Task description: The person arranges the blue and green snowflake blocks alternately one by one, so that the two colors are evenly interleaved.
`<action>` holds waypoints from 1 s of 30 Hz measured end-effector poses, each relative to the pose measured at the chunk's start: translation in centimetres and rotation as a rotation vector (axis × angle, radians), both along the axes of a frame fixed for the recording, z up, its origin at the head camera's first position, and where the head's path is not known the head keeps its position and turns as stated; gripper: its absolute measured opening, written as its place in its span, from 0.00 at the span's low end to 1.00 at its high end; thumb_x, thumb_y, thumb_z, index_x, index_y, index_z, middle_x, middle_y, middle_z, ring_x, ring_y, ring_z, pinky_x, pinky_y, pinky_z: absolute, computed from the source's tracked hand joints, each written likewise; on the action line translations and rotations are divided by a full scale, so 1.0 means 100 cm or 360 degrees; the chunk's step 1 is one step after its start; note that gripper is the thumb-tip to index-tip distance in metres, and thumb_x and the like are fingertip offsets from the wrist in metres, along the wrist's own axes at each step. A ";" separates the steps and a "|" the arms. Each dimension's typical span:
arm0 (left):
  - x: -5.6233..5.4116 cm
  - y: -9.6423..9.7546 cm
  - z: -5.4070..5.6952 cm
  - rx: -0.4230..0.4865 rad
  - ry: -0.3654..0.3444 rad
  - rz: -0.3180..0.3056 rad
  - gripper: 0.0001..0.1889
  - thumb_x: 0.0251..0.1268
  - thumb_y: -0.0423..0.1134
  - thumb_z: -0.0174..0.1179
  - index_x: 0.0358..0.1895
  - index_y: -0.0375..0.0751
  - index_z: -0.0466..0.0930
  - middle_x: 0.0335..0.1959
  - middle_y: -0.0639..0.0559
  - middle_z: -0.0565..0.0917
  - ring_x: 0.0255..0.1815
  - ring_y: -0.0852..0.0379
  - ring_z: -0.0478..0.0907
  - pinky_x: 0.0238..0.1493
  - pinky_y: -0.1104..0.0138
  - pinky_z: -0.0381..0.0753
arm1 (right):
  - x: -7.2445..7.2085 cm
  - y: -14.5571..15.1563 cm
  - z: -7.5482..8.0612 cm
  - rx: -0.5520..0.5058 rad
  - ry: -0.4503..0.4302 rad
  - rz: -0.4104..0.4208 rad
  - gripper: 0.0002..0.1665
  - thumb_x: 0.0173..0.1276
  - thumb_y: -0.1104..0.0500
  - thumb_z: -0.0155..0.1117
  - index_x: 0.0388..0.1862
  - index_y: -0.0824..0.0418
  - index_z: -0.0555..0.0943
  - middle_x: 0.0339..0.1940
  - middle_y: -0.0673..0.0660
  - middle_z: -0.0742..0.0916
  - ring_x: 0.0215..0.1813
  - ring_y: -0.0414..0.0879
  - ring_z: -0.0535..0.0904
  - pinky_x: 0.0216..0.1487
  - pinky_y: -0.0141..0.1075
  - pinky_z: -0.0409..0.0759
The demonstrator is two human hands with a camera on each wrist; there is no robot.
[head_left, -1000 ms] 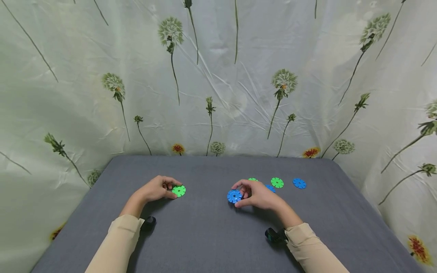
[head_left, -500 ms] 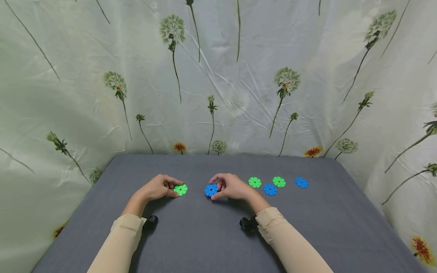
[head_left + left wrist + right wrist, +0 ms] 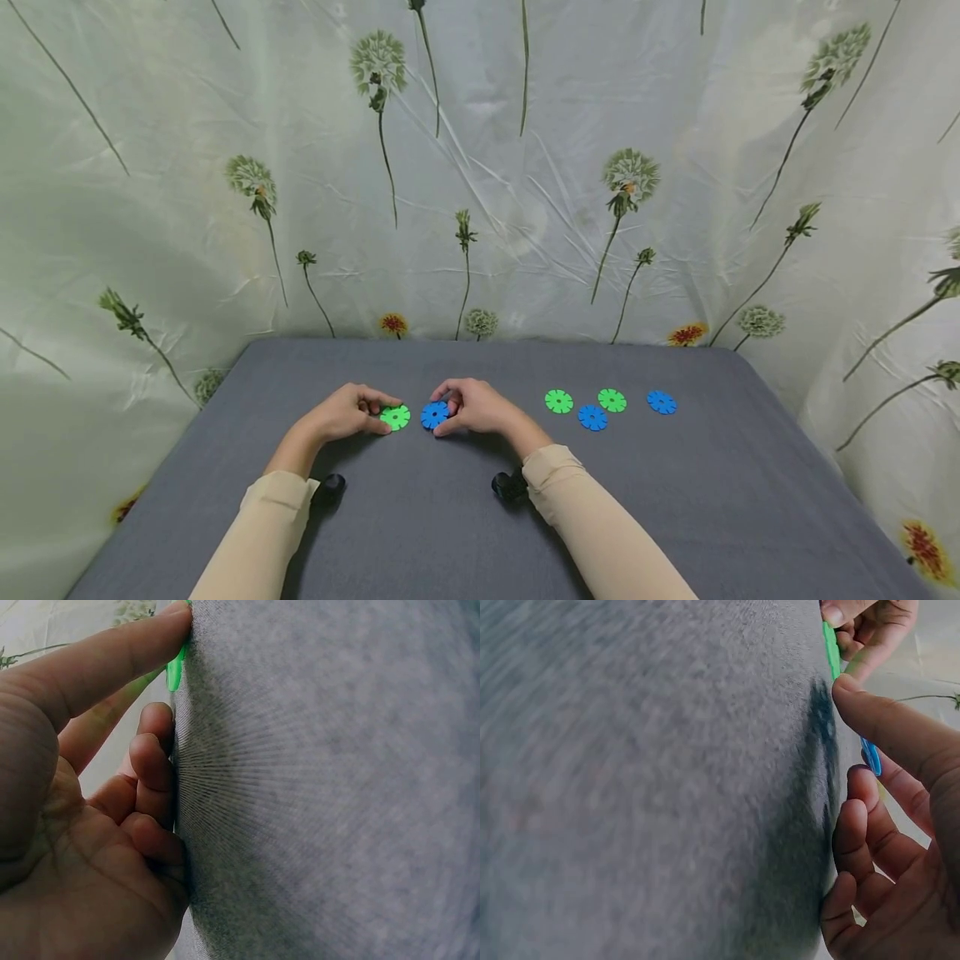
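Note:
My left hand (image 3: pixel 347 413) pinches a green notched plastic disc (image 3: pixel 395 417) by its edge, thumb in front and index finger behind, low at the grey cloth. Just to its right, my right hand (image 3: pixel 478 407) grips a blue notched disc (image 3: pixel 434 415) between thumb and fingers. A small gap separates the two discs in the head view. From the left wrist, only a sliver of the green disc (image 3: pixel 175 671) shows past the thumb. In the right wrist view the blue disc (image 3: pixel 871 756) is edge-on and mostly hidden behind the thumb.
Right of the hands, two green discs (image 3: pixel 558 401) (image 3: pixel 612 400) and two blue discs (image 3: pixel 592 417) (image 3: pixel 662 402) lie flat on the grey-covered table (image 3: pixel 450 533). A floral curtain (image 3: pixel 525 183) hangs behind the table's far edge.
My right hand has carried the blue disc leftward, close to the green one, uncovering the discs on the table behind it. The left hand has stayed nearly still with its green disc.

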State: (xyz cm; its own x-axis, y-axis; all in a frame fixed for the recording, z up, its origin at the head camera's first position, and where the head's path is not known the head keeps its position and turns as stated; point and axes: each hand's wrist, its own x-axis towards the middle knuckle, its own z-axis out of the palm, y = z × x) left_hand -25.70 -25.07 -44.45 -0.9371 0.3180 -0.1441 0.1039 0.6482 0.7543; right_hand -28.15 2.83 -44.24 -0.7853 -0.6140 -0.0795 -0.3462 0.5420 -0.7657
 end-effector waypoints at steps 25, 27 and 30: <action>0.000 0.003 0.000 0.0004 0.0011 -0.0005 0.24 0.61 0.34 0.78 0.63 0.39 0.89 0.37 0.48 0.79 0.33 0.55 0.65 0.32 0.67 0.65 | -0.004 -0.003 -0.004 0.0079 -0.0041 -0.0070 0.23 0.69 0.56 0.80 0.61 0.56 0.86 0.23 0.47 0.75 0.25 0.40 0.66 0.33 0.30 0.67; 0.000 0.002 -0.001 0.0006 0.0012 -0.0004 0.24 0.61 0.34 0.78 0.63 0.39 0.89 0.36 0.49 0.79 0.33 0.55 0.65 0.32 0.67 0.65 | -0.004 -0.004 -0.005 0.0085 -0.0036 -0.0068 0.22 0.69 0.56 0.80 0.61 0.56 0.87 0.23 0.47 0.75 0.25 0.40 0.66 0.33 0.30 0.67; 0.000 0.001 -0.002 0.0000 0.0023 -0.0005 0.24 0.61 0.34 0.78 0.63 0.39 0.89 0.34 0.49 0.79 0.32 0.56 0.65 0.31 0.68 0.65 | -0.005 -0.006 -0.006 0.0092 -0.0021 -0.0060 0.22 0.69 0.56 0.80 0.60 0.55 0.87 0.22 0.47 0.75 0.24 0.40 0.67 0.32 0.29 0.67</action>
State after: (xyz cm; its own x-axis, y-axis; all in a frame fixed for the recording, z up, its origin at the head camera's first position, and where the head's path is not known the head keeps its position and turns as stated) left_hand -25.74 -24.95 -44.66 -0.9382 0.3207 -0.1305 0.1168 0.6481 0.7526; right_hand -28.62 2.27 -44.84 -0.8066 -0.5779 -0.1244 -0.3148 0.5981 -0.7370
